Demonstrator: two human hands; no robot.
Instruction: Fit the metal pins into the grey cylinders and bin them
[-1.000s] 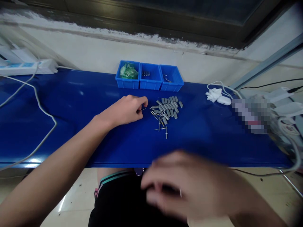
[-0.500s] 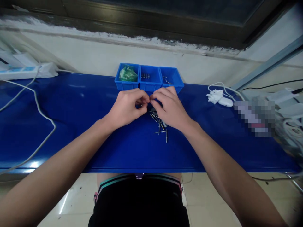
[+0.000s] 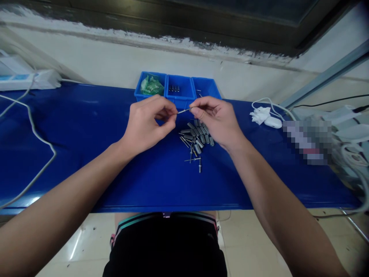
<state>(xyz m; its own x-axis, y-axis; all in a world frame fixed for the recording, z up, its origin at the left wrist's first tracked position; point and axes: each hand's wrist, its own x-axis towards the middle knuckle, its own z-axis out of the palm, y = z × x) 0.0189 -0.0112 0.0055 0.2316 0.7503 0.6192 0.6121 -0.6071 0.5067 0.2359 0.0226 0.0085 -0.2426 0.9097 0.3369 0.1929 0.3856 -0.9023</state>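
Looks like a small assembly workshop — judging by plastic parts bins [image 3: 180,102], heaped metal pieces [image 3: 197,132] on a blue worktable [image 3: 161,177], and a power strip [image 3: 33,81].

Glossy blue worktop [image 3: 155,188], long side along wall [image 3: 109,63]. Three blue bins [image 3: 181,103] in row at back. Nearer front, loose heap of short grey metal pieces [image 3: 198,132]; thin metal pins [image 3: 191,152] strewn at its near left edge, some crossing. Far left: white power strip [image 3: 43,80] at back, white cable [image 3: 34,124] curving toward front edge. Right: crumpled white tissue [image 3: 260,114] beside smooth white case [image 3: 273,122].
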